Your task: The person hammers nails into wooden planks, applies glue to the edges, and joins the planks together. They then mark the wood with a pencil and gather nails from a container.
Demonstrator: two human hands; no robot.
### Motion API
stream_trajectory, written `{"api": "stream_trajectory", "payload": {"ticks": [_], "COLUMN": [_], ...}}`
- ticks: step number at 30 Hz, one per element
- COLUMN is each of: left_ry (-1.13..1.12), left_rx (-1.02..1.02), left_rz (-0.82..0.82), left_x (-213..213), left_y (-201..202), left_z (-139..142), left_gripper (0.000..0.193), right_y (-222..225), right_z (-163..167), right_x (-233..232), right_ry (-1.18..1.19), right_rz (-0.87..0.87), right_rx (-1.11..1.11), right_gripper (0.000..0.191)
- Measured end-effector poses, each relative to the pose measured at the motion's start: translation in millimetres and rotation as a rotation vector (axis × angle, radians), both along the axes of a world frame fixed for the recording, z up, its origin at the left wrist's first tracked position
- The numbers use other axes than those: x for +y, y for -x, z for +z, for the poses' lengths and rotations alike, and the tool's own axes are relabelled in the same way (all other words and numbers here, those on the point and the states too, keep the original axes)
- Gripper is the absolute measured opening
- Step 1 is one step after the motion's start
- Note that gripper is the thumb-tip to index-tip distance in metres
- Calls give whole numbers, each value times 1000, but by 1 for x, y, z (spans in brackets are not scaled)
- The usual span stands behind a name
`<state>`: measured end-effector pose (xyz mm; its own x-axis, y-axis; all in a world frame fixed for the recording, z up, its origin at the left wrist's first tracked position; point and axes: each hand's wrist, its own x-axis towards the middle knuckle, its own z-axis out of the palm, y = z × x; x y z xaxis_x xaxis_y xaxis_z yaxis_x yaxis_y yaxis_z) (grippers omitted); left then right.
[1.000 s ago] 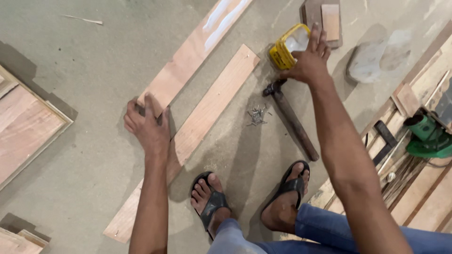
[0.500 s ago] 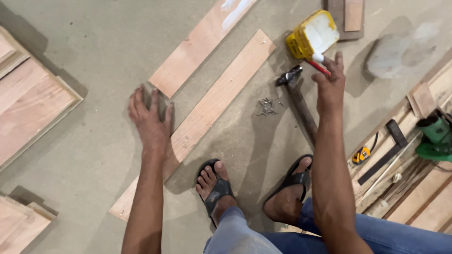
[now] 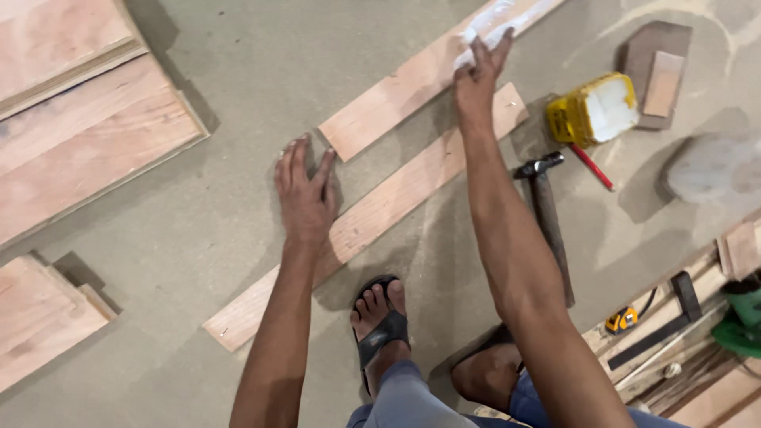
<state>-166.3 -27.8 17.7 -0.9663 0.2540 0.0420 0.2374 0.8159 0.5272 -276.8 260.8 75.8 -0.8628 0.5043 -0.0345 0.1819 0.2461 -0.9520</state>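
With the left hand flat and open at the upper plank's near end on the floor, spread the white glue evenly using the open right hand's fingertips.

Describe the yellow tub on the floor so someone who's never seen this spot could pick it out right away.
Start from the two long wooden planks lying slantwise on the grey floor. Just past their upper right ends sits the yellow tub, between a hammer and a small stack of wood blocks. It alone is bright yellow, open-topped and filled with something white.
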Motion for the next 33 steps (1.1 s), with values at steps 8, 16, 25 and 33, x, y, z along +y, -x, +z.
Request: {"api": "stream_trajectory", "payload": {"ticks": [8,16,25,33], "left_ry": [-3,-326,-328,-354], "left_rx": [-34,24,-17,45], "left_rz": [8,115,172,193], "left_x": [-4,-14,-15,-17], "left_y": [3,-5,-7,-9], "left_z": [4,0,-10,-12], "left_gripper": [52,69,76,77], "right_y": [-8,-37,-62,-81], "right_z": [-7,-12,-5,11], "right_x": [-34,-94,-143,-179], "right_ry": [-312,-511,-721,-854], "right_rz": [131,258,434,598], "right_rx": [-72,-124,-173,-222], "right_gripper": [71,91,98,82]}}
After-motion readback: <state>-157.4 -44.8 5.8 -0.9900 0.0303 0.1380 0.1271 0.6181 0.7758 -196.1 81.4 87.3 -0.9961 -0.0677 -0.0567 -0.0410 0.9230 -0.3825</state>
